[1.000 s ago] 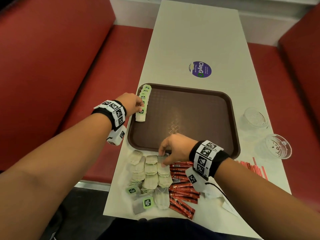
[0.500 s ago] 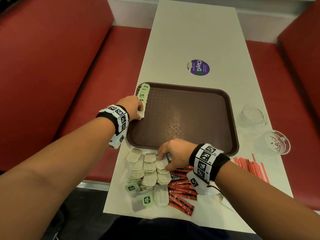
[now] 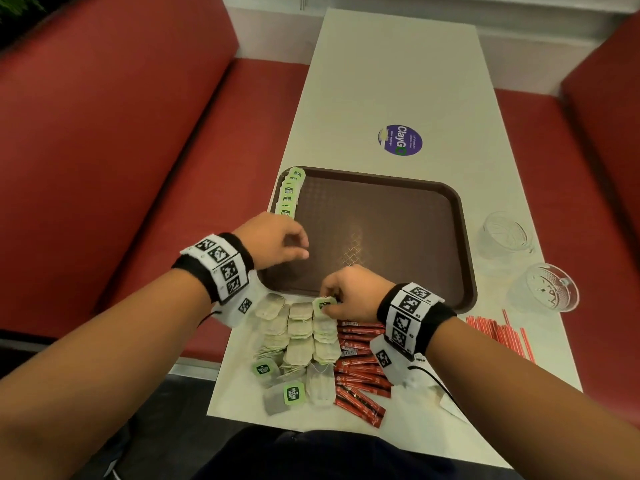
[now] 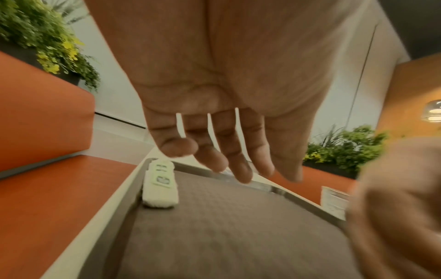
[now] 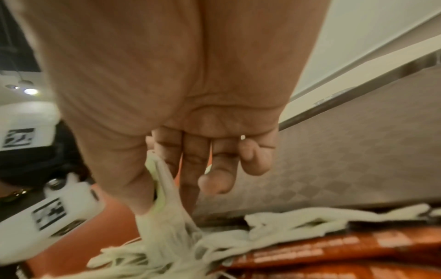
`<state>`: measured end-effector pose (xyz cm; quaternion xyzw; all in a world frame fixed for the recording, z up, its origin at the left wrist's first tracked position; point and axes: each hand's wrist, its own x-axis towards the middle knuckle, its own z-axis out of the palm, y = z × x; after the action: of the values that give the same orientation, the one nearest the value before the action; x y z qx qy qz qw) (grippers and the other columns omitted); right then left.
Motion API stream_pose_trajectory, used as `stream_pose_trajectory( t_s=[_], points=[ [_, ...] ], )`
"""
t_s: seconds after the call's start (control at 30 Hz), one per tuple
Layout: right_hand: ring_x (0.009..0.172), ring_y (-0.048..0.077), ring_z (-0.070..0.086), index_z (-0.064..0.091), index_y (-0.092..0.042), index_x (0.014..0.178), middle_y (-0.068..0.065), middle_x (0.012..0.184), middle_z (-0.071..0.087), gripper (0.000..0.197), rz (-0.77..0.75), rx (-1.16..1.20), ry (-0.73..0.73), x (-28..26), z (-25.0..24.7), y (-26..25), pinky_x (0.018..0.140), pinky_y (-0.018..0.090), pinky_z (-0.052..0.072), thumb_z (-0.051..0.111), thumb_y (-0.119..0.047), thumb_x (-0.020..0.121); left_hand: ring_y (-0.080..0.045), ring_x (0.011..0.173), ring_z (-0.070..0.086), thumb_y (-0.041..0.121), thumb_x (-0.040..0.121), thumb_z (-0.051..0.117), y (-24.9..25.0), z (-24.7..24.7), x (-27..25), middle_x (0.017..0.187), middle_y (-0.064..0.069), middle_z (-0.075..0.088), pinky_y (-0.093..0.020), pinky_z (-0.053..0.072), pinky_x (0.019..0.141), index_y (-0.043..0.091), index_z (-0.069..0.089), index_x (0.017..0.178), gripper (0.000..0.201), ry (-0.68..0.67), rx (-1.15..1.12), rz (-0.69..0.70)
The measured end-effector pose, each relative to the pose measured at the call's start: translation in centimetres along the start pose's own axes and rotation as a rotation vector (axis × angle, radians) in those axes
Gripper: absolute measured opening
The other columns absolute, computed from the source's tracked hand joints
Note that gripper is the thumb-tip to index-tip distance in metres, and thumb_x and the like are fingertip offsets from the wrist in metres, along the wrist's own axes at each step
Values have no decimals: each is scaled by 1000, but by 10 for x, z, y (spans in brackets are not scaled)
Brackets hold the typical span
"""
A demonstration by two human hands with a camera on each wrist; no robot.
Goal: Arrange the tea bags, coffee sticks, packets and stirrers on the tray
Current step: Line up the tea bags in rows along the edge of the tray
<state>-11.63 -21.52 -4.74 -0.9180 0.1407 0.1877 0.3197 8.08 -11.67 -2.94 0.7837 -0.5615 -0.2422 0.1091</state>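
A brown tray (image 3: 398,216) lies on the white table. A row of tea bags (image 3: 290,194) with green tags lines its left edge, also seen in the left wrist view as a row of tea bags (image 4: 161,186). My left hand (image 3: 298,245) hovers over the tray's near left corner, fingers loose and holding nothing (image 4: 229,166). My right hand (image 3: 332,303) pinches a tea bag (image 3: 325,304) at the top of the loose pile of tea bags (image 3: 298,337) in front of the tray; thumb and fingers pinch the same tea bag (image 5: 164,188). Red coffee sticks (image 3: 360,368) lie beside the pile.
Red stirrers (image 3: 498,334) lie right of my right forearm. Two clear glass cups (image 3: 504,235) (image 3: 547,289) stand right of the tray. A round purple sticker (image 3: 400,140) is on the table beyond the tray. Red bench seats (image 3: 138,150) flank the table.
My left hand has let go of the tea bag row and drawn back toward the near left of the tray. My right hand has lifted a tea bag from the pile.
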Motion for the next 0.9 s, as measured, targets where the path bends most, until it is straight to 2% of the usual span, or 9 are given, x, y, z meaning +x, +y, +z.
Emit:
stream_pose_trajectory(
  t_s=[0.07, 0.17, 0.27, 0.37, 0.43, 0.5, 0.67, 0.8, 0.9],
  points=[
    [68, 1, 53, 65, -23, 84, -13, 75, 59, 11, -12, 34, 45, -1, -1, 1, 64, 23, 42, 72, -32, 86, 7, 79, 54, 47, 82, 75, 4, 8, -19, 85, 23, 60, -19, 42, 70, 36, 70, 98, 21, -114, -12, 39],
    [70, 12, 58, 64, -16, 82, -5, 76, 63, 11, -8, 86, 107, -3, -2, 0, 67, 30, 48, 71, -24, 84, 4, 79, 58, 51, 77, 78, 4, 26, -38, 90, 19, 66, -17, 44, 70, 35, 72, 102, 30, -246, -7, 79],
    [75, 15, 63, 62, -14, 80, -1, 81, 69, 14, 4, 155, 156, -2, 0, -1, 71, 34, 53, 63, -27, 81, -1, 84, 57, 51, 77, 78, 4, 42, -47, 97, 17, 64, -19, 44, 73, 33, 71, 108, 36, -282, 61, 99],
    [73, 17, 63, 54, -11, 75, 2, 81, 70, 20, 17, 191, 179, 0, 1, -3, 70, 38, 54, 57, -30, 82, 0, 79, 52, 47, 80, 75, 1, 51, -50, 90, 19, 59, -17, 36, 66, 31, 71, 106, 30, -267, 112, 105],
    [63, 17, 51, 46, -14, 70, 1, 69, 57, 20, 35, 192, 191, 1, 2, -3, 63, 36, 47, 58, -19, 86, 1, 75, 52, 43, 85, 71, 0, 52, -51, 88, 19, 62, -18, 37, 67, 32, 73, 103, 21, -236, 116, 118],
    [61, 16, 44, 40, -20, 73, -3, 68, 49, 23, 30, 204, 194, 2, 3, -3, 61, 35, 42, 58, -14, 86, 1, 75, 54, 38, 88, 66, -1, 49, -50, 90, 16, 68, -18, 38, 69, 32, 74, 103, 18, -186, 108, 121],
    [71, 12, 55, 52, -26, 94, -8, 82, 59, 22, -12, 188, 178, 5, 4, -4, 64, 30, 46, 71, -24, 83, -2, 71, 57, 37, 92, 63, 6, 30, -51, 81, 17, 66, -25, 47, 68, 32, 73, 98, 12, 6, 31, 151],
    [62, 4, 52, 54, -28, 81, -10, 72, 57, 17, -41, 141, 216, 10, 1, -8, 57, 24, 39, 68, -24, 90, -2, 72, 56, 35, 94, 64, 13, 14, -55, 81, 16, 66, -25, 47, 68, 32, 72, 98, 10, 151, -21, 198],
    [63, 7, 52, 52, -31, 77, -10, 70, 56, 20, -43, 145, 278, 13, -4, -12, 59, 26, 39, 66, -22, 90, -4, 70, 57, 33, 93, 65, 12, 10, -55, 76, 14, 65, -26, 48, 67, 31, 72, 95, 7, 247, -53, 209]
  ],
)
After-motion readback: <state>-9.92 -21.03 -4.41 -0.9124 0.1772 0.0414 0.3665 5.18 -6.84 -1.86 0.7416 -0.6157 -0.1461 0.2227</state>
